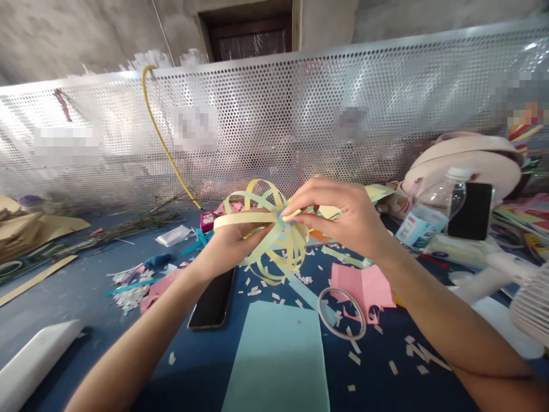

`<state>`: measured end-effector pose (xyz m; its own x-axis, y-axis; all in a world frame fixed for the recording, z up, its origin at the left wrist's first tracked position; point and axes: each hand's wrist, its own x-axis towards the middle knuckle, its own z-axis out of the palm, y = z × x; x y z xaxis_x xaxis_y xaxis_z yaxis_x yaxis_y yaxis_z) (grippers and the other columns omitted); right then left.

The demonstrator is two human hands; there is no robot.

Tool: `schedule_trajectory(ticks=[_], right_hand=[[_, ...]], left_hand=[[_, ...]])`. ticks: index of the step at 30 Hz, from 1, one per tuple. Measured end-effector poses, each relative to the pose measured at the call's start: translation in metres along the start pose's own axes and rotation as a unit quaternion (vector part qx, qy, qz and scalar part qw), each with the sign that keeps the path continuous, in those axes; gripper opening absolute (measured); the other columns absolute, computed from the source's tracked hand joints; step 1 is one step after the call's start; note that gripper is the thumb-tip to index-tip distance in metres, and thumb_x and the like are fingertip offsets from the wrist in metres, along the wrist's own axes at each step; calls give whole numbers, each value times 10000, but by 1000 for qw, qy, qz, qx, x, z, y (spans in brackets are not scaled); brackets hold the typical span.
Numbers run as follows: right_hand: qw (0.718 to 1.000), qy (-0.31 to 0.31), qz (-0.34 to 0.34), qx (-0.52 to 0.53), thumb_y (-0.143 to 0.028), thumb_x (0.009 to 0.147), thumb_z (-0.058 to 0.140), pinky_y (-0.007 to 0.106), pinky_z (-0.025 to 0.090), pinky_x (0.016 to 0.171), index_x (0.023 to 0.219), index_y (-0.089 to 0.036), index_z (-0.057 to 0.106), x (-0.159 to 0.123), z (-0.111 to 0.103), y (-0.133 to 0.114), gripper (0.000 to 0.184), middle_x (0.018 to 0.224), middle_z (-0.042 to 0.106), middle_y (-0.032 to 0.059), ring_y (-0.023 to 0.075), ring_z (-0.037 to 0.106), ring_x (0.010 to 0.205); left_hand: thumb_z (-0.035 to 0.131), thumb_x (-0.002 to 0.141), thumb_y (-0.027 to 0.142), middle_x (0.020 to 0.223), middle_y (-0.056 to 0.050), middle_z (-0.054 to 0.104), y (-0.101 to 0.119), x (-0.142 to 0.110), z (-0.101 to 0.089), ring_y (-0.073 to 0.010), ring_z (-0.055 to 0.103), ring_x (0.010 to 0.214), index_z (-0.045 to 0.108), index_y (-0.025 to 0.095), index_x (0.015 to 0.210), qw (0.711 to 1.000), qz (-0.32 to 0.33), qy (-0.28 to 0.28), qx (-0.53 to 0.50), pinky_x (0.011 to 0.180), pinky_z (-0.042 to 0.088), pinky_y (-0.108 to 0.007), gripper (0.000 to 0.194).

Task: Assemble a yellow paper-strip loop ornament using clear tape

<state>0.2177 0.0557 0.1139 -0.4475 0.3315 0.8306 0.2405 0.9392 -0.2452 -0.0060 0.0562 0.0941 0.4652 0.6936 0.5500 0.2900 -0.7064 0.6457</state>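
Here's the yellow paper-strip ball (253, 218), up beyond the light-blue paper sheet (278, 355)! The right hand (345, 214) pinches at its hub; the left hand (229, 247) reaches among the loops, fingertips hidden, so I can't tell its grip.

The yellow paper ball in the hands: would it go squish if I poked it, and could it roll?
The paper ball would probably squash easily, since it is thin strips with gaps between them. It's likely very light for its size, being mostly open air inside. It might roll a little, but bumpily, because its round outside is separate loops.
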Motion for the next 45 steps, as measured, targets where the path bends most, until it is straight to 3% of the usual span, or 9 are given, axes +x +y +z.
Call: schedule_trajectory(ticks=[10,16,18,21,26,29,33,39,45], right_hand=[[978,2,-84,-193,-177,941,600,364,474,842,1016,-245,680,-3,3,-16,129,1025,679,24,206,570,1005],[986,20,65,-155,-153,932,544,330,469,786,1016,-213,584,-13,-12,-32,110,979,640,24,175,594,889],[980,-30,150,-129,-154,927,541,294,455,703,957,-213,557,-30,-15,-35,68,884,630,1,142,582,762],[935,-236,245,-103,-231,935,567,276,417,617,831,-222,559,-75,-12,-36,105,773,630,-30,124,565,656],[881,-357,289,-112,-285,866,685,349,493,795,883,-228,583,-158,5,-34,118,1002,691,15,224,651,965],[885,-360,261,-135,-202,849,660,430,469,950,891,-206,570,-180,8,-34,99,1161,655,85,302,568,1205],[898,-323,271,-127,-98,826,554,416,488,827,817,-208,506,-176,3,-33,121,917,654,56,262,633,945],[863,-155,447,178,-319,1036,358,341,481,733,1103,-239,431,-166,10,-20,128,761,643,-7,175,629,731],[841,-68,455,283,-367,1029,426,337,451,833,1162,-233,430,-176,23,-11,189,891,679,21,178,637,900]], left_hand=[[658,842,167,554,37,560,-6,2,6,-80,525,533,588,154,558,972,125,144,137,516,424,-197,293],[645,864,229,734,-26,712,-44,6,9,-141,653,679,700,156,714,982,116,72,131,638,519,-255,176],[621,875,232,757,-42,725,-60,7,11,-161,674,723,694,152,708,986,108,47,119,676,529,-274,199],[595,884,219,760,-41,724,-77,7,15,-167,676,733,686,152,731,987,88,25,132,668,520,-269,191],[530,923,193,723,-37,687,-96,0,27,-155,651,693,664,152,714,980,68,-36,184,642,509,-252,251],[472,958,187,930,-71,729,-105,-8,36,-193,683,889,702,166,889,974,67,-88,200,798,552,-307,241],[375,964,109,1244,-125,662,-111,-18,48,-240,596,1215,662,177,1157,963,99,-126,215,1024,503,-418,352],[341,916,45,1397,-185,552,-110,-33,57,-267,476,1363,454,136,1426,937,113,-186,272,1139,392,-516,530],[324,931,43,1501,-151,459,-100,-55,61,-244,397,1426,208,192,1560,932,96,-200,287,1217,278,-489,657]])
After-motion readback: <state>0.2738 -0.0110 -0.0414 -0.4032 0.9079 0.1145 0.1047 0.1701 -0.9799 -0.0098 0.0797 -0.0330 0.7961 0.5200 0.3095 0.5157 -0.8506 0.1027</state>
